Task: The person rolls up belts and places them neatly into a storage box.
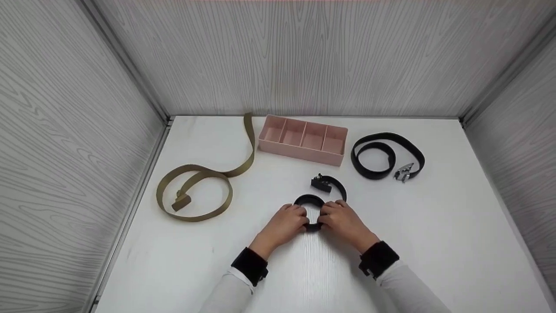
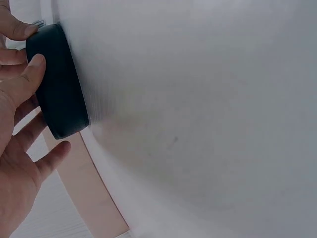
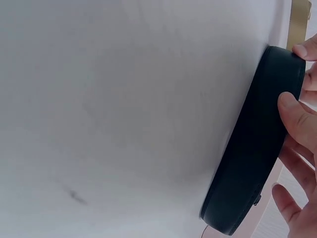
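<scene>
A black belt (image 1: 309, 199) stands on its edge in a rolled loop, near the middle of the white table. My left hand (image 1: 284, 224) pinches the loop's left side, thumb on the outer face of the belt (image 2: 59, 84) in the left wrist view. On the opposite side my right hand (image 1: 345, 221) holds the loop, its thumb pressed to the belt (image 3: 247, 148) in the right wrist view. Beyond the hands, the belt's free end curves round to a dark buckle (image 1: 320, 184).
Behind the hands is a pink four-part tray (image 1: 299, 151), its compartments bare. An olive webbing belt (image 1: 195, 217) lies loosely looped at left. Another black belt (image 1: 373, 174), with a silver buckle (image 1: 404, 172), is coiled at right. Pale wood-grain panels (image 1: 312, 61) border the table.
</scene>
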